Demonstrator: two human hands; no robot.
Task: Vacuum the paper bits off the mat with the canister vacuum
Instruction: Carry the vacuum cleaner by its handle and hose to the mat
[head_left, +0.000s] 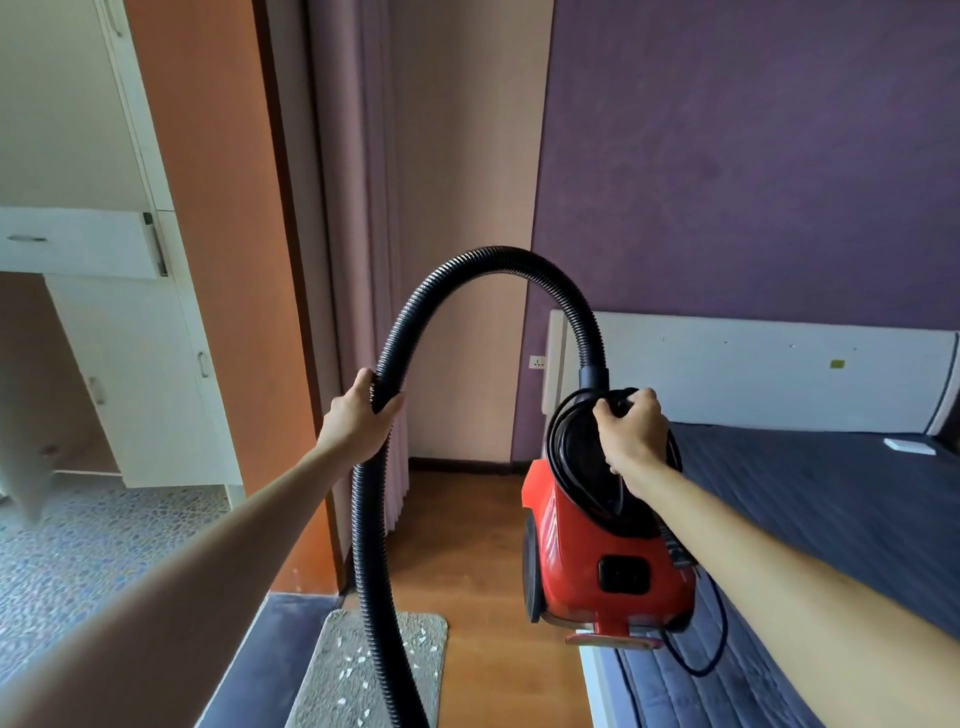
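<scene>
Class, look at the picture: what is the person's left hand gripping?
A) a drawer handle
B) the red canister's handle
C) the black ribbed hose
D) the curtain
C: the left hand curls round the black ribbed hose, while the right hand grips the red canister vacuum at its top.
</scene>
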